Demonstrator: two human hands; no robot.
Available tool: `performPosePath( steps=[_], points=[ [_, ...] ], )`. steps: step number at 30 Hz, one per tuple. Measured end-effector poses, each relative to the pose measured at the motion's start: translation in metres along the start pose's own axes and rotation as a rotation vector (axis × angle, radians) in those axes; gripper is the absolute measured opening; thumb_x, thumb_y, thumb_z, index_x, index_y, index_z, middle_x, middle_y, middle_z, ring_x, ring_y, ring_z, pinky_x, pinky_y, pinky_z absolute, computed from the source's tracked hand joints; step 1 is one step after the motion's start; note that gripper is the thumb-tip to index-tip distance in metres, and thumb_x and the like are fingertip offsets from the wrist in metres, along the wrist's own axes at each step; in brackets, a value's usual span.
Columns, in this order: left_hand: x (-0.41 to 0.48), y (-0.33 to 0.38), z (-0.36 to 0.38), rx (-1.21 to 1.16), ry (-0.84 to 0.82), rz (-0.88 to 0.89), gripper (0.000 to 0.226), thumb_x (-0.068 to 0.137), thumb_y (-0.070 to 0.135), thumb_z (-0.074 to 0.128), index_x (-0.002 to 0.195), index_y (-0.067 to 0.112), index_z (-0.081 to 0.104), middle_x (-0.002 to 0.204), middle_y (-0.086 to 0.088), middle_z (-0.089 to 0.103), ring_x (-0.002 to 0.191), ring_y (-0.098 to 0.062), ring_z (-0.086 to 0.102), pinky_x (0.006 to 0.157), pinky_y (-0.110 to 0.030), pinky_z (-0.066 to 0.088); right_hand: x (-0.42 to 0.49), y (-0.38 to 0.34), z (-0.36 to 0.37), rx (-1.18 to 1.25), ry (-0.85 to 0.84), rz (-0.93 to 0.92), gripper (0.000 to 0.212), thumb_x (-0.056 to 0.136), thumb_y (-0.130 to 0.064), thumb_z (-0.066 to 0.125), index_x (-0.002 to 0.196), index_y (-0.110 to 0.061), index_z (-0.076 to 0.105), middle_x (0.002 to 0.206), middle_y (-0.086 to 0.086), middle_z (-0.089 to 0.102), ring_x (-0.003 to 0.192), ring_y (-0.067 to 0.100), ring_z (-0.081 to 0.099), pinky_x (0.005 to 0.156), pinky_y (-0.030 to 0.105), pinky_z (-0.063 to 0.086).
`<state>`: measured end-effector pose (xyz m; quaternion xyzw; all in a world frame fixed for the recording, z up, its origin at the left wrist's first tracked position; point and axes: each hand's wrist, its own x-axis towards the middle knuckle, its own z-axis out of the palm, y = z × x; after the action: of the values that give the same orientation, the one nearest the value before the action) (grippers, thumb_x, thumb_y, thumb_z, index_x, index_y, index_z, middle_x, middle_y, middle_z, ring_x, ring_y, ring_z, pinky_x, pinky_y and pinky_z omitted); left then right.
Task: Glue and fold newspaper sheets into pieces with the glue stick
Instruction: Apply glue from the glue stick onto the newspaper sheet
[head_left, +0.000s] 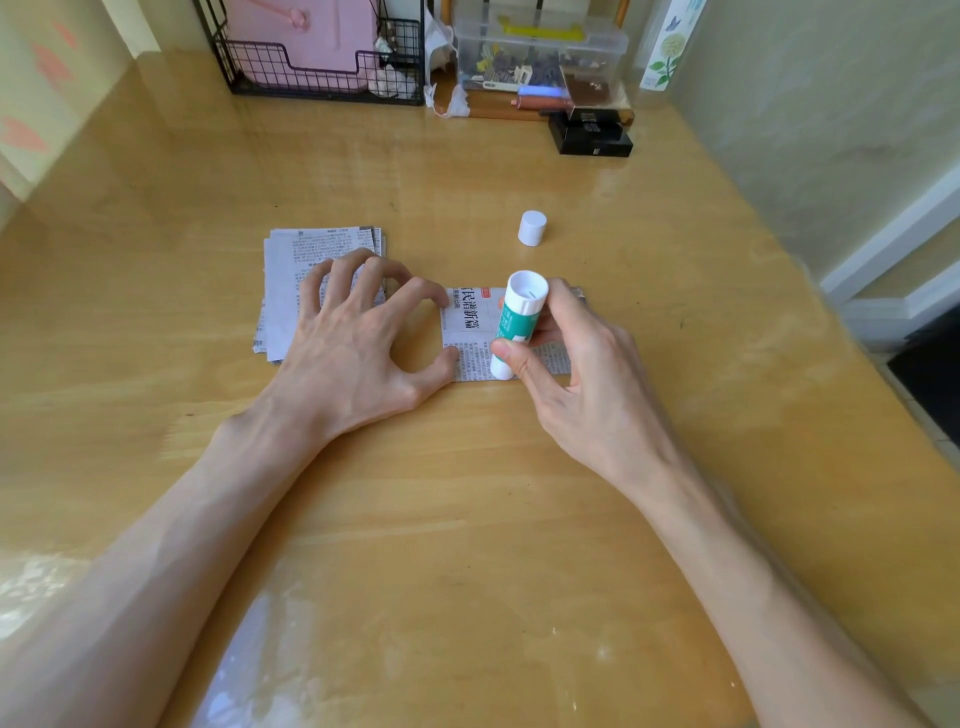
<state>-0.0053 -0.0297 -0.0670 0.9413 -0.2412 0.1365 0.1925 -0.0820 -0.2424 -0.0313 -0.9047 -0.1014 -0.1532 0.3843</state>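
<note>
On the bench (467, 519) we've got the newspaper sheet (470, 332) lying flat, used as reference. At its left edge, left hand (358, 338): fingers spread apart, index and thumb tips pressing that edge down, the other fingertips on the stack of newspaper pieces (291, 270) just left of the sheet. Over the sheet's right half, right hand (576, 364): fingers clamped round the glue stick (517, 322), near upright, lower end down at the paper. We see the white cap (532, 227) standing beyond the sheet, apart from it.
</note>
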Motion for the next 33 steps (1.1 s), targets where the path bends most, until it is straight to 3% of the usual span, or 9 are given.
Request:
performPosePath(
  steps=[5,14,33],
  points=[
    [0.000,-0.001,-0.001,0.001,-0.008,-0.001,0.056,0.081,0.070,0.052,0.127,0.039,0.061,0.129,0.005,0.052,0.142,-0.028,0.036,0.122,-0.051,0.021,-0.001,0.004,-0.004,-0.013,0.017,0.012,0.019,0.103,-0.022,0.068,0.108,-0.011,0.054,0.100,-0.001,0.071,0.097,0.016,0.070,0.069,0.020,0.048],
    [0.000,-0.001,-0.001,0.007,-0.014,0.000,0.055,0.082,0.070,0.051,0.127,0.040,0.061,0.131,0.005,0.052,0.142,-0.028,0.035,0.122,-0.050,0.020,-0.003,0.012,-0.013,-0.040,0.034,0.046,0.021,0.102,-0.024,0.069,0.111,-0.009,0.057,0.106,0.003,0.072,0.099,0.017,0.071,0.077,0.039,0.057],
    [0.000,-0.002,-0.002,-0.011,-0.018,-0.002,0.054,0.083,0.069,0.051,0.127,0.041,0.060,0.131,0.004,0.052,0.143,-0.029,0.035,0.122,-0.051,0.020,-0.007,0.028,-0.034,-0.080,0.062,0.095,0.019,0.103,-0.022,0.068,0.110,-0.009,0.056,0.106,0.002,0.074,0.096,0.022,0.071,0.086,0.047,0.056]
  ],
)
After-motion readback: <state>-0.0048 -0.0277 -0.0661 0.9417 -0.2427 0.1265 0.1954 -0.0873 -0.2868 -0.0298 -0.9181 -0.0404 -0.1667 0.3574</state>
